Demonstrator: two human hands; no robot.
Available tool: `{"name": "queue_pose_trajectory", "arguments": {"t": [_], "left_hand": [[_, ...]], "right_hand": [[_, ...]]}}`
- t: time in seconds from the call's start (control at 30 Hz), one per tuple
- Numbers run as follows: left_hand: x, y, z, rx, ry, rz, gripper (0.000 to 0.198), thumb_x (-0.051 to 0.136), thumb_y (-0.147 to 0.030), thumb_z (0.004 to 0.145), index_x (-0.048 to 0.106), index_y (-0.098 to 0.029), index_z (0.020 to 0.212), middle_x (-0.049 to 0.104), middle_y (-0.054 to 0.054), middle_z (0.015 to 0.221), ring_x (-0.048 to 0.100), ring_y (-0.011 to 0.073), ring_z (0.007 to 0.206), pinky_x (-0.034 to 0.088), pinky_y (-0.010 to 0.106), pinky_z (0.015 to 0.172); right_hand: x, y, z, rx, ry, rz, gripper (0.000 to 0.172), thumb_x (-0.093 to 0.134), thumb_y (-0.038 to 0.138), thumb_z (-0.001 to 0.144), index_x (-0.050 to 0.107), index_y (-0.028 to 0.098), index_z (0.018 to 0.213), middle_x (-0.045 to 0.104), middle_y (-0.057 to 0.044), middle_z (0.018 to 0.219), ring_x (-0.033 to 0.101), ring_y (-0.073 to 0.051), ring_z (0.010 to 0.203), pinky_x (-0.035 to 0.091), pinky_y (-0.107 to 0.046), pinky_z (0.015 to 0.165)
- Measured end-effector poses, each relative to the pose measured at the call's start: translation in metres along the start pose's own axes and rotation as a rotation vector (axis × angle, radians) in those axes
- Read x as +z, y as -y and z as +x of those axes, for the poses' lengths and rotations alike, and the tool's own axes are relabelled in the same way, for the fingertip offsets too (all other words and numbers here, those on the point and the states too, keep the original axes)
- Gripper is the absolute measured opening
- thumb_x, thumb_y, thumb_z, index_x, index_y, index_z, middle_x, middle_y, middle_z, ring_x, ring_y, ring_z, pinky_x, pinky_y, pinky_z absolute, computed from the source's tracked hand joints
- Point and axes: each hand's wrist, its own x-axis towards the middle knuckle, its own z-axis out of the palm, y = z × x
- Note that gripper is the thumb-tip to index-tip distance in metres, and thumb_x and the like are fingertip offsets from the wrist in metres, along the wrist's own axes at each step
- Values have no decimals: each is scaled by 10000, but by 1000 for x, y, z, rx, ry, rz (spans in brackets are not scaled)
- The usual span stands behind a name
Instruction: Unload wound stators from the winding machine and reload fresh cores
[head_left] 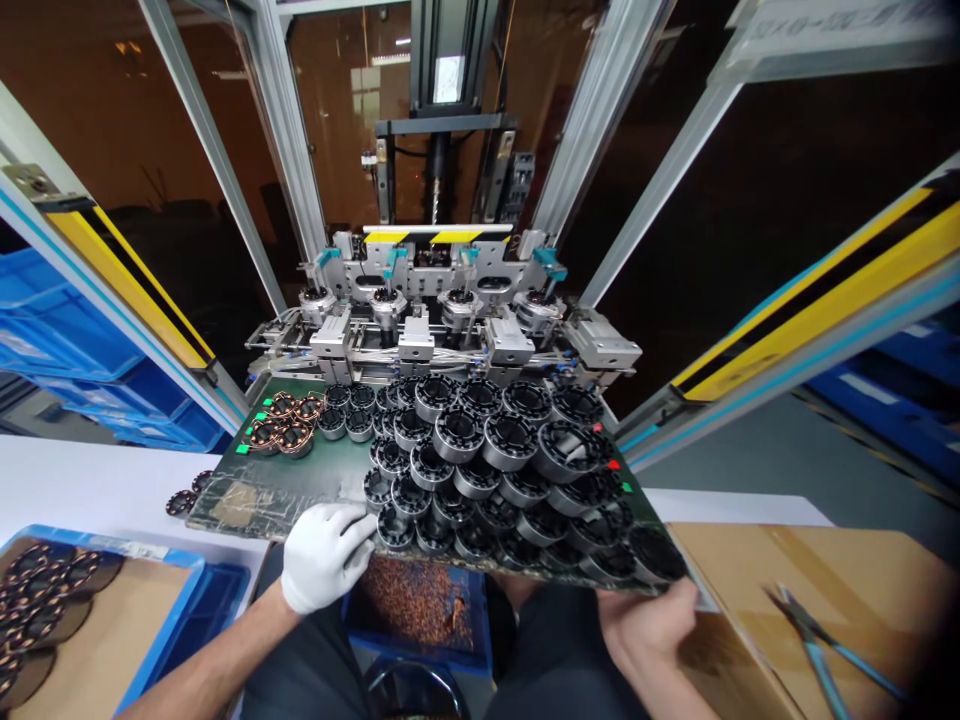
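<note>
My left hand [324,553], in a white glove, rests on the near edge of a dark green work plate [300,480], its fingers curled against the nearest of several black ring-shaped parts [480,470] heaped on the plate. My bare right hand [654,625] grips the plate's near right corner from below, next to the outermost black rings. A few copper-wound rings [283,425] lie at the plate's far left.
Behind the plate stands a press fixture with several stations [442,320], framed by aluminium posts and yellow light-curtain bars [135,290]. A blue tray [97,620] with coils sits left, a bin of copper scraps [420,605] below, a cardboard box with pliers [817,640] right.
</note>
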Motion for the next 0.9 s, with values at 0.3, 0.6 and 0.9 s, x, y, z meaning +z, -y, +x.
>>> {"name": "queue_pose_trajectory", "arguments": {"t": [0.3,0.6,0.9], "left_hand": [[2,1,-3,2,18,12,268,543,-264,1136,794,-248,1228,845,75,1128,785,272,966,588,416,850],[2,1,-3,1,6,2,261,562,-251,1119,803,-241,1218,839,70,1123,778,271,967,599,418,851],[1,1,-2,2,-6,-7,253,553,-254,1131,789,-240,1220,840,69,1120,782,269,965,582,413,852]], "right_hand": [[-5,-3,2,4,4,-7,381,694,472,718,729,295,1053,844,-15,998,835,-329,972,735,-459,631],[-9,-5,5,24,-8,-2,400,690,455,713,734,280,1070,848,-18,992,839,-316,955,693,-388,528],[-4,-2,-1,81,-93,55,408,629,403,763,807,284,1111,866,-20,1035,840,-299,907,628,-358,442]]}}
